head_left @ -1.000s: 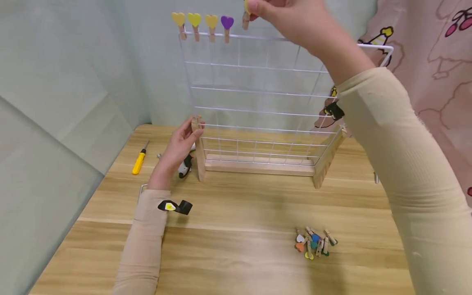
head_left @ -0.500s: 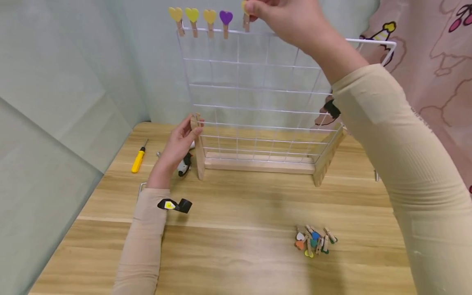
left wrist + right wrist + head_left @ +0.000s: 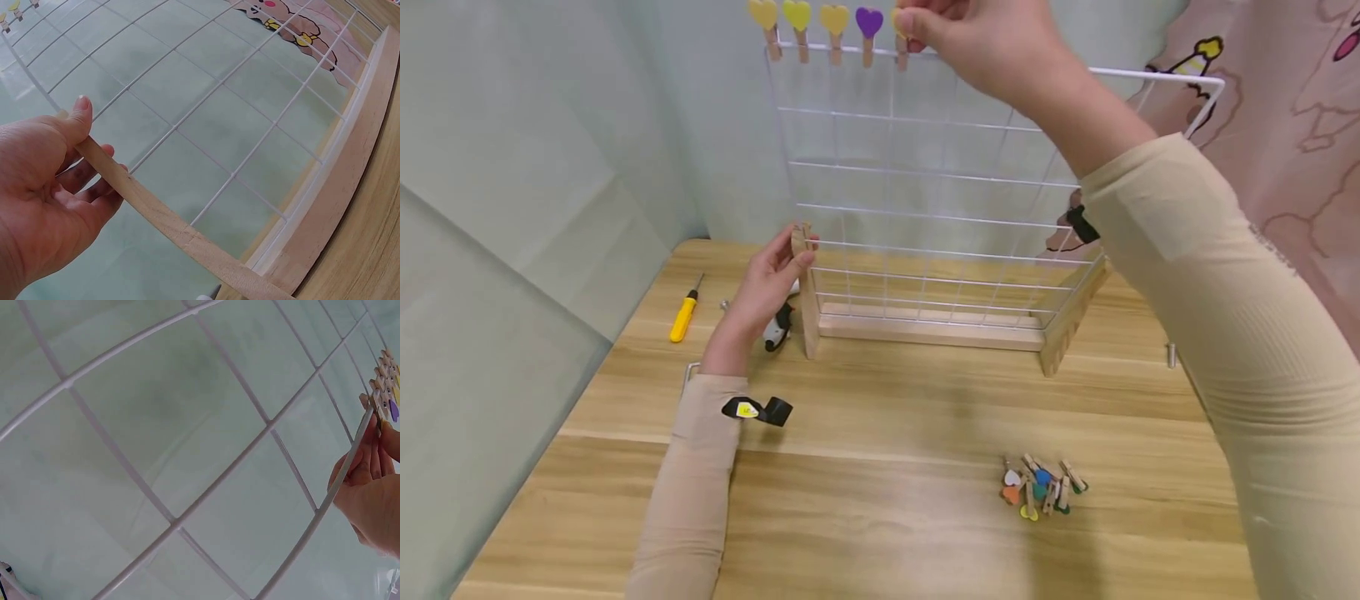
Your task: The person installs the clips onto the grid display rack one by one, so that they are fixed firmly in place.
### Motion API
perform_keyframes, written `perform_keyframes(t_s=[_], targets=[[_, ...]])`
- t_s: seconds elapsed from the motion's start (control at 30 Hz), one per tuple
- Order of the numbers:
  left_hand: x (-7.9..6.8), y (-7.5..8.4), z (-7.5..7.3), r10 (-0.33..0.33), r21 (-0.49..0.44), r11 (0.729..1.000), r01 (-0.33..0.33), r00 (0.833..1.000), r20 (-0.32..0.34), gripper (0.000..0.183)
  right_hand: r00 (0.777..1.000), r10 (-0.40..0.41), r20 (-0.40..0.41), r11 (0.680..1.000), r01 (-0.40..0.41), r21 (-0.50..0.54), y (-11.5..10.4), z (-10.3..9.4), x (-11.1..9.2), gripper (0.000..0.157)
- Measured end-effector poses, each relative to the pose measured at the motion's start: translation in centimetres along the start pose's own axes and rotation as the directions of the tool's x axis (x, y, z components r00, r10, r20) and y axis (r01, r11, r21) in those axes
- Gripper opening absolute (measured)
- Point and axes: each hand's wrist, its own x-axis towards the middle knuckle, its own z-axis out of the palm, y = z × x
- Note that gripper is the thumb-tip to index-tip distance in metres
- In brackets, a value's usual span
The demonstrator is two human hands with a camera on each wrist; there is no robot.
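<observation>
My right hand (image 3: pixel 992 54) pinches a clothespin with a yellow heart (image 3: pixel 902 52) at the top wire of a white wire grid rack (image 3: pixel 940 174). Its wooden legs straddle that wire. To its left, several heart clothespins stand in a row on the same wire, the closest having a purple heart (image 3: pixel 869 22). Lower down, my left hand (image 3: pixel 763 287) grips the top of the rack's wooden side post (image 3: pixel 809 321). In the left wrist view the thumb lies on one side of the post (image 3: pixel 162 215), the fingers behind it.
A pile of heart clothespins (image 3: pixel 1041 487) lies on the wooden table (image 3: pixel 865 533) at front right. Left of the rack are a yellow screwdriver (image 3: pixel 684 317) and a partly hidden grey-and-black tool (image 3: pixel 777 331). A metal rod (image 3: pixel 1172 356) lies at right. A pink curtain (image 3: pixel 1277 167) hangs behind.
My right hand has lowered the yellow-heart clothespin from above the top wire onto it. The left hand keeps its grip on the post. The head view has shifted slightly.
</observation>
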Motion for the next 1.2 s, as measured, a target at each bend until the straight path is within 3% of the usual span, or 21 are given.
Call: perform_keyframes(t_s=[0.27, 0.5, 0.6, 0.67, 0.73, 0.8, 0.9, 1.0, 1.03, 1.1, 1.2], targets=[[0.1, 0.1, 0.2, 0.004, 0.006, 1.0, -0.004, 1.0, 0.014, 0.055, 1.0, 0.02, -0.002, 1.0, -0.02, 0.023, 0.1, -0.2, -0.4, 0.029], [0.2, -0.1, 0.2, -0.005, -0.015, 1.0, 0.005, 1.0, 0.01, 0.055, 0.999, 0.033, -0.021, 0.992, -0.03, 0.122, 0.4, 0.1, -0.5, 0.028], [0.1, -0.2, 0.2, -0.01, -0.011, 1.0, 0.01, 1.0, 0.017, 0.054, 0.999, -0.007, -0.042, 0.987, 0.013, 0.162, 0.7, 0.4, -0.6, 0.029], [0.1, -0.3, 0.1, -0.01, -0.01, 1.0, 0.01, 1.0, 0.017, 0.053, 0.994, -0.074, -0.076, 0.991, 0.082, 0.107, 1.0, 0.6, -0.7, 0.032], [0.1, -0.4, 0.0, -0.005, -0.012, 1.0, 0.006, 1.0, 0.012, 0.053, 0.979, -0.168, -0.118, 0.986, 0.169, -0.003, 1.3, 0.7, -1.1, 0.036], [0.2, -0.4, 0.0, -0.005, -0.016, 1.0, 0.005, 1.0, 0.004, 0.053, 0.945, -0.284, -0.159, 0.954, 0.264, -0.14, 1.9, 0.9, -1.7, 0.039], [0.1, -0.3, 0.1, -0.019, -0.024, 1.0, 0.019, 1.0, 0.0, 0.054, 0.861, -0.463, -0.208, 0.88, 0.418, -0.228, 3.3, 1.6, -3.6, 0.04], [-0.1, 0.1, 0.4, -0.041, -0.023, 0.999, 0.041, 0.999, 0.006, 0.057, 0.768, -0.601, -0.223, 0.799, 0.564, -0.21, 5.6, 3.1, -6.4, 0.037], [-0.2, 0.3, 0.5, -0.045, -0.024, 0.999, 0.045, 0.999, 0.009, 0.058, 0.755, -0.618, -0.217, 0.786, 0.592, -0.179, 6.5, 3.7, -7.4, 0.036], [-0.3, 0.6, 0.7, -0.05, -0.021, 0.999, 0.05, 0.999, 0.012, 0.059, 0.749, -0.635, -0.186, 0.772, 0.623, -0.124, 8.5, 5.0, -9.6, 0.037], [-0.5, 0.9, 0.8, -0.058, -0.015, 0.998, 0.058, 0.998, 0.006, 0.059, 0.802, -0.587, -0.107, 0.809, 0.586, -0.043, 11.4, 7.2, -12.9, 0.04]])
